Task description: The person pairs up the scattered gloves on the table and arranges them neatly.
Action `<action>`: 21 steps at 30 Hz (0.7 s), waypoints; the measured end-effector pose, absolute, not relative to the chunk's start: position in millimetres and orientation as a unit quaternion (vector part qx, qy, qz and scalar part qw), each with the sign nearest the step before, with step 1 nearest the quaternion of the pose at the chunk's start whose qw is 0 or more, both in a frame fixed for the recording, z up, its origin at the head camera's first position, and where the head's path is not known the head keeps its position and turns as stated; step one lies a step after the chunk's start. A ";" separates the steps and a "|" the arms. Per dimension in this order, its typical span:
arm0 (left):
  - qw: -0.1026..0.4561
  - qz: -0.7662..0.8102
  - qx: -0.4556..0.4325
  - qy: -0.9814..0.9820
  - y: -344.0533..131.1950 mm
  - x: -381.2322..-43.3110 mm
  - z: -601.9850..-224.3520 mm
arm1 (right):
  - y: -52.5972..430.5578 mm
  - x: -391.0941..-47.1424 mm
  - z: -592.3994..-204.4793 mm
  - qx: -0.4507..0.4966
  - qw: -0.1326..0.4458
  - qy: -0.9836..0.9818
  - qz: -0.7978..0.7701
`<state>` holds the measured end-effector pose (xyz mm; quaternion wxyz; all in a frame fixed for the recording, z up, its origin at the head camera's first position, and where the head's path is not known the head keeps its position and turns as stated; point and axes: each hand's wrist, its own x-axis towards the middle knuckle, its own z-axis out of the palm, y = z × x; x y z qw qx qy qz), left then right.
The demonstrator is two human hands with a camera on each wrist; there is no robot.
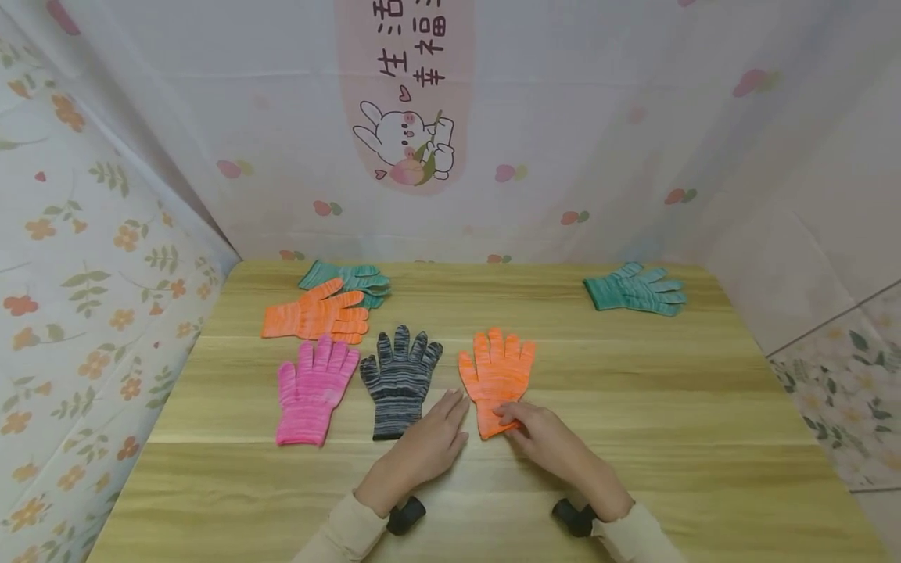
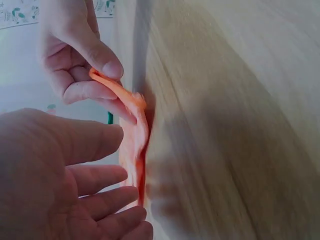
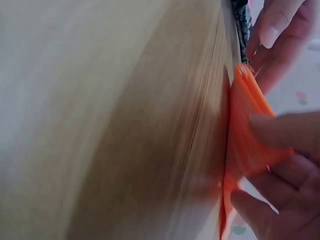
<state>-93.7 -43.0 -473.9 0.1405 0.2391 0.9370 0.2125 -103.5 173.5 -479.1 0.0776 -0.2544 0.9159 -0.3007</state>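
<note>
An orange knit glove (image 1: pixel 501 367) lies on the wooden table with its fingers pointing away from me. My right hand (image 1: pixel 547 439) pinches the right side of its cuff; in the left wrist view the cuff edge (image 2: pixel 120 92) is lifted between thumb and fingers. My left hand (image 1: pixel 432 442) is just left of that cuff, fingers extended and holding nothing. A black-and-grey glove (image 1: pixel 401 383) is close beyond the left hand, and a pink glove (image 1: pixel 317 391) lies farther left. In the right wrist view, the raised orange cuff (image 3: pixel 247 125) stands up from the tabletop.
Toward the back left, another orange glove (image 1: pixel 317 313) partly covers a green glove (image 1: pixel 338 274). A second green glove (image 1: pixel 633 289) lies at the back right. Behind the table (image 1: pixel 669 438) hangs a printed cloth (image 1: pixel 563 117); a floral cloth (image 1: pixel 91 313) hangs at the left.
</note>
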 end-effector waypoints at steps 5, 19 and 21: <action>0.152 0.194 0.264 0.933 -37.8 -94.3 -478.2 | 173.3 -99.3 -477.3 -0.261 0.118 0.893 -0.346; 0.150 0.208 0.265 0.930 -38.8 -98.7 -478.0 | 173.6 -101.5 -488.6 -0.158 0.039 0.923 -0.348; 0.149 0.210 0.261 0.930 -38.8 -99.7 -477.9 | 171.5 -101.6 -489.5 -0.150 0.049 0.929 -0.335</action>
